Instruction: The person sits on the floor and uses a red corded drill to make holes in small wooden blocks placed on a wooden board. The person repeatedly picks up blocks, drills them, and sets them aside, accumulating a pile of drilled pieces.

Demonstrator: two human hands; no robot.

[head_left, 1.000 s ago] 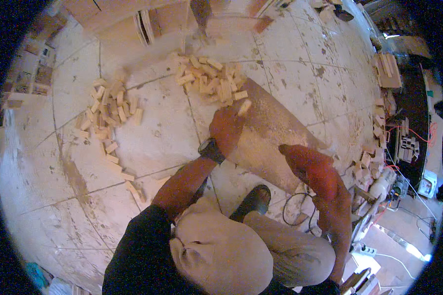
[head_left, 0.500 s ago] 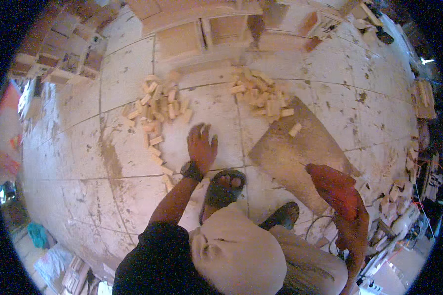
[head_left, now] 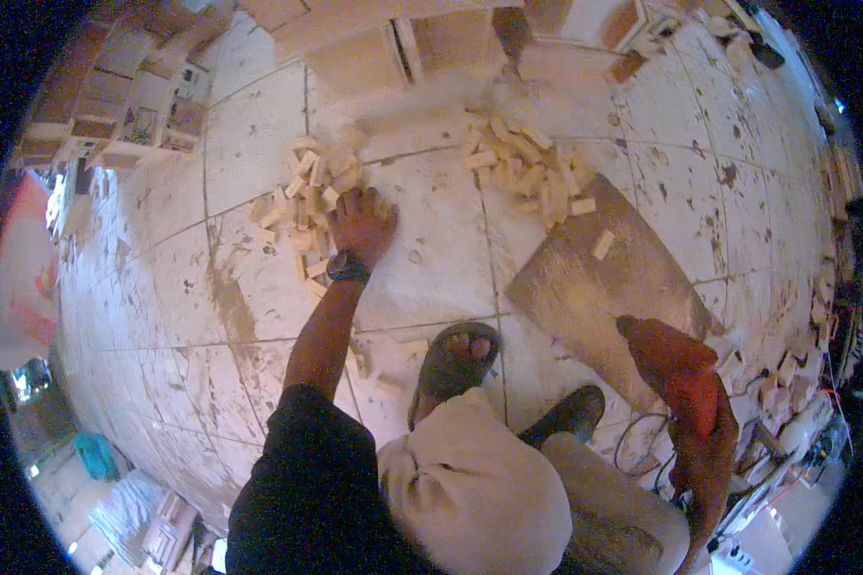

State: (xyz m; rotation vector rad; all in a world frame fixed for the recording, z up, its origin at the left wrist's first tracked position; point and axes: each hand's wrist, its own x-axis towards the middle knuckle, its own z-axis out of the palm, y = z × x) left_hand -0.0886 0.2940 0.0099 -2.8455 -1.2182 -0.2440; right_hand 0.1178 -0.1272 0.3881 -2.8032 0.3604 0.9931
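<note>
My left hand [head_left: 362,228], with a dark watch on its wrist, reaches down onto the near right edge of a pile of small pale wooden blocks [head_left: 302,206]. Its fingers bend around one wooden block [head_left: 384,205] there, the thumb on its right side. On the right, my right hand [head_left: 705,436] grips a red power drill [head_left: 676,369] whose dark nose points left over a brown board [head_left: 585,278] on the floor. The fingers on the drill's handle are partly hidden. One loose wooden block [head_left: 603,244] lies on that board.
A second pile of wooden blocks [head_left: 527,168] lies at the board's far corner. Wooden cabinets [head_left: 441,57] stand at the far side, with a compartmented wooden unit [head_left: 129,110] at far left. My sandalled feet [head_left: 455,359] rest on the tiles. Offcuts [head_left: 777,383] and a cable clutter the right.
My left hand has moved forward and slightly left, from above the bare tiles onto the blocks, its spread fingers now bent around one. The right hand still holds the drill low.
</note>
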